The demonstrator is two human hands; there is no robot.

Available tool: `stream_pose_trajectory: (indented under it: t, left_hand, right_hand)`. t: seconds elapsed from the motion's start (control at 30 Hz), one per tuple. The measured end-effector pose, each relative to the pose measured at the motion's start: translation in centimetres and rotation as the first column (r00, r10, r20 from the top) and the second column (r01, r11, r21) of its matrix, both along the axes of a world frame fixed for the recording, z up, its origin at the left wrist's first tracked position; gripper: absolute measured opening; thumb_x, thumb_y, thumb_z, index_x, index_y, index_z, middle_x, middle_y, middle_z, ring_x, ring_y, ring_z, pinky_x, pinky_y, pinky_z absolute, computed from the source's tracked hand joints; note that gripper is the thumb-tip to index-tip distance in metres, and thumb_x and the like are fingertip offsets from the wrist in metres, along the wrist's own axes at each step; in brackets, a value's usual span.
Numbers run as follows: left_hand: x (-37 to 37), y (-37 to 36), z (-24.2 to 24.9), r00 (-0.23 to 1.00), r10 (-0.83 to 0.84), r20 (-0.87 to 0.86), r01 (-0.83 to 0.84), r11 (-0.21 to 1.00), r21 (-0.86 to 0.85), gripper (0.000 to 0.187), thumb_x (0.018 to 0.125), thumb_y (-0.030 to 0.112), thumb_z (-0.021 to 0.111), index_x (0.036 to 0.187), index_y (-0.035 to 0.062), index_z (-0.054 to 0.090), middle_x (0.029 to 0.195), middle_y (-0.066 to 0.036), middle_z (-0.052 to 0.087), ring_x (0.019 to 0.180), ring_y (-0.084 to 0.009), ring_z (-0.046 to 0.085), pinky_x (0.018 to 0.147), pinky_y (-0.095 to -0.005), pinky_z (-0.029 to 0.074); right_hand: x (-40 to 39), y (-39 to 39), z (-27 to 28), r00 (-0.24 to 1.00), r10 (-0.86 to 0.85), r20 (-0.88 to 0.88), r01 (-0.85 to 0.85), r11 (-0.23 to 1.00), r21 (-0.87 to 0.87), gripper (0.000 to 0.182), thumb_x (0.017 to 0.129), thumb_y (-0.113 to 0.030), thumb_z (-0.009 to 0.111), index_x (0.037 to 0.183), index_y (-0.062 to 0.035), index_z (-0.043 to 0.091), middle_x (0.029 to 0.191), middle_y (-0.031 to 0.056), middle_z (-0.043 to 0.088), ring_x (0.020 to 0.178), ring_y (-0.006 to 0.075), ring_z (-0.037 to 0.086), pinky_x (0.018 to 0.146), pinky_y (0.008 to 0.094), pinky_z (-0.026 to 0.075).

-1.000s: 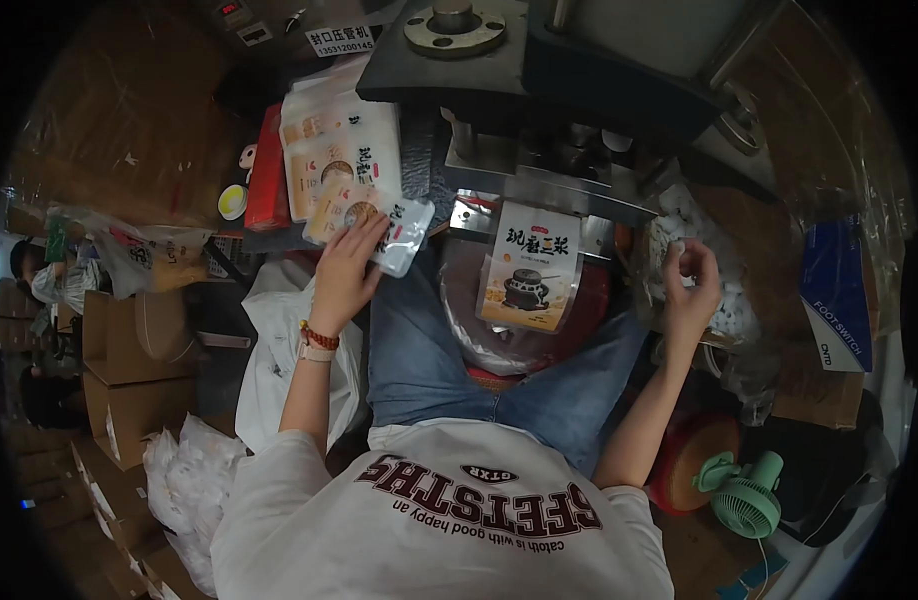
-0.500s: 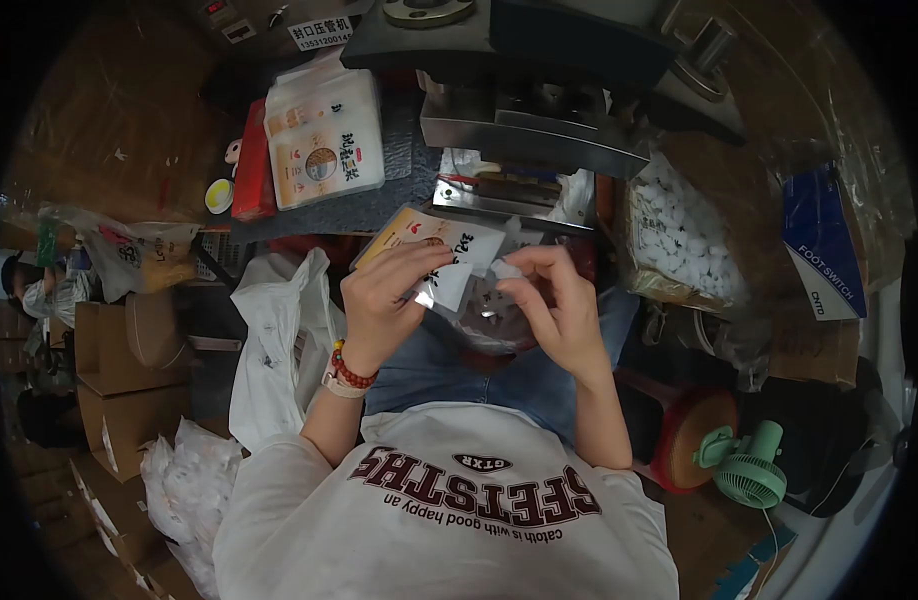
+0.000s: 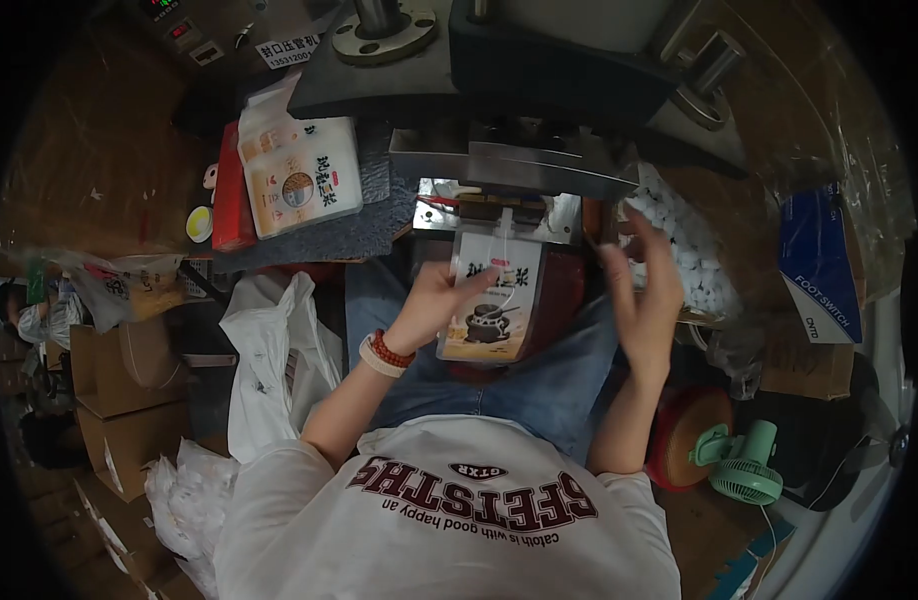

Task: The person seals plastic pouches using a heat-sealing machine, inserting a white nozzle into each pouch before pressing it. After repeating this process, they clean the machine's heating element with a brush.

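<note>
A printed spout pouch (image 3: pixel 489 331), white with a yellow lower part and a dark pot picture, hangs upright in front of the sealing machine (image 3: pixel 519 160). My left hand (image 3: pixel 441 303) pinches it, thumb across its face. A pale spout at its top edge reaches the machine's lower metal plate (image 3: pixel 434 216). My right hand (image 3: pixel 643 295) is raised beside the bag of small white plastic parts (image 3: pixel 691 265), thumb and fingers apart and slightly blurred, with nothing visible in them.
A stack of printed pouches (image 3: pixel 314 180) lies on the dark mat at left, beside a red box (image 3: pixel 233 200). To the right are a blue foot switch box (image 3: pixel 819 260) and a green fan (image 3: pixel 747 475). A white plastic bag (image 3: pixel 279 345) hangs by my left arm.
My left hand has turned the pouch upright and brought it to the machine. My right hand has moved away to the right and let go of the small white piece.
</note>
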State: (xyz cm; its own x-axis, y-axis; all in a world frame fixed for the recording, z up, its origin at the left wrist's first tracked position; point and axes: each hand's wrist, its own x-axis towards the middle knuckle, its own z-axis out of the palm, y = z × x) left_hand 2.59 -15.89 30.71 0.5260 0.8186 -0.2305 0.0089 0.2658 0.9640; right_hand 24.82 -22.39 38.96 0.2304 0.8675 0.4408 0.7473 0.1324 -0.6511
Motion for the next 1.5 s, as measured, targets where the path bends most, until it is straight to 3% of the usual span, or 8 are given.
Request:
stream_pose_trajectory:
  t: [0.3, 0.43, 0.5, 0.6, 0.93, 1.0, 1.13, 1.5]
  left_hand:
    - [1.6, 3.2, 1.8, 0.967, 0.142, 0.214, -0.061, 0.937, -0.345, 0.028, 0.088, 0.019, 0.067, 0.101, -0.0057, 0.064, 0.093, -0.009, 0.069, 0.078, -0.0109, 0.065, 0.067, -0.0241, 0.051]
    - [-3.1, 6.1, 0.8, 0.961, 0.204, -0.188, -0.146, 0.949, 0.28, 0.043, 0.086, 0.028, 0.069, 0.12, 0.0019, 0.059, 0.109, -0.01, 0.066, 0.1, -0.0192, 0.063, 0.087, -0.033, 0.048]
    - [-6.6, 7.0, 2.3, 0.304, 0.854, -0.422, 0.283, 0.342, 0.896, 0.06, 0.083, 0.035, 0.07, 0.134, 0.0111, 0.049, 0.127, -0.01, 0.057, 0.119, -0.028, 0.053, 0.101, -0.0416, 0.038]
    - [-12.3, 6.0, -0.5, 0.29, 0.714, -0.637, 0.478, 0.469, 0.743, 0.072, 0.079, 0.038, 0.072, 0.139, 0.015, 0.04, 0.139, -0.009, 0.047, 0.13, -0.0318, 0.041, 0.108, -0.0472, 0.028]
    - [-8.9, -0.4, 3.4, 0.813, 0.51, -0.28, -0.035, 0.524, 0.851, 0.038, 0.066, -0.008, 0.054, 0.098, 0.0051, 0.07, 0.098, -0.009, 0.07, 0.097, -0.0273, 0.066, 0.084, -0.0366, 0.052]
    - [-7.2, -1.6, 5.3, 0.894, 0.394, -0.213, 0.018, 0.443, 0.896, 0.034, 0.069, -0.009, 0.054, 0.098, 0.0011, 0.07, 0.099, -0.012, 0.07, 0.098, -0.0268, 0.066, 0.093, -0.0366, 0.047]
    - [-6.0, -2.9, 7.2, 0.949, 0.227, -0.219, 0.121, 0.381, 0.917, 0.038, 0.063, -0.006, 0.06, 0.099, 0.0041, 0.069, 0.1, -0.009, 0.07, 0.094, -0.0261, 0.068, 0.081, -0.0332, 0.055]
    - [0.6, 1.4, 0.6, 0.981, 0.101, 0.163, -0.075, 0.984, -0.161, 0.025, 0.089, 0.018, 0.066, 0.097, -0.0054, 0.069, 0.088, -0.009, 0.071, 0.073, -0.0113, 0.067, 0.063, -0.0235, 0.052]
  right_hand:
    - [6.8, 3.8, -6.4, 0.88, -0.26, 0.398, 0.351, 0.92, -0.176, 0.028, 0.087, -0.011, 0.061, 0.113, -0.0028, 0.059, 0.104, 0.0177, 0.06, 0.089, 0.0361, 0.06, 0.077, 0.0416, 0.048]
    - [6.9, 3.8, -6.3, 0.91, -0.177, 0.375, 0.202, 0.979, -0.027, 0.025, 0.086, -0.011, 0.062, 0.11, -0.003, 0.059, 0.099, 0.0174, 0.061, 0.083, 0.0348, 0.061, 0.071, 0.0397, 0.048]
    - [6.6, 3.4, -6.1, 0.9, -0.206, 0.384, 0.201, 0.978, 0.054, 0.023, 0.088, -0.011, 0.062, 0.109, -0.0027, 0.059, 0.096, 0.017, 0.062, 0.081, 0.0323, 0.062, 0.069, 0.0382, 0.049]
    - [5.9, 3.2, -5.4, 0.928, -0.363, -0.084, 0.349, 0.926, -0.146, 0.022, 0.091, -0.014, 0.061, 0.11, -0.0024, 0.058, 0.091, 0.0139, 0.064, 0.082, 0.0215, 0.063, 0.071, 0.0312, 0.047]
    - [-6.5, -0.7, -1.1, 0.406, 0.427, -0.808, -0.253, 0.902, 0.35, 0.029, 0.084, -0.01, 0.069, 0.109, -0.0011, 0.058, 0.109, 0.0134, 0.066, 0.099, 0.0194, 0.062, 0.088, 0.0283, 0.045]
    - [-7.4, 0.5, -1.9, 0.875, 0.461, -0.151, -0.401, 0.862, 0.311, 0.028, 0.075, -0.01, 0.075, 0.1, -0.0032, 0.064, 0.112, 0.0125, 0.065, 0.103, 0.0285, 0.061, 0.09, 0.0367, 0.043]
    - [-7.8, -0.2, -1.1, 0.879, 0.474, -0.053, -0.425, 0.828, 0.366, 0.027, 0.072, -0.008, 0.075, 0.097, -0.0038, 0.064, 0.113, 0.0155, 0.065, 0.111, 0.0326, 0.056, 0.096, 0.0423, 0.041]
    - [0.3, -0.6, 0.2, 0.977, -0.169, -0.127, 0.18, 0.981, 0.078, 0.036, 0.085, -0.016, 0.067, 0.117, -0.0026, 0.057, 0.117, 0.0158, 0.058, 0.106, 0.0283, 0.058, 0.092, 0.0356, 0.043]
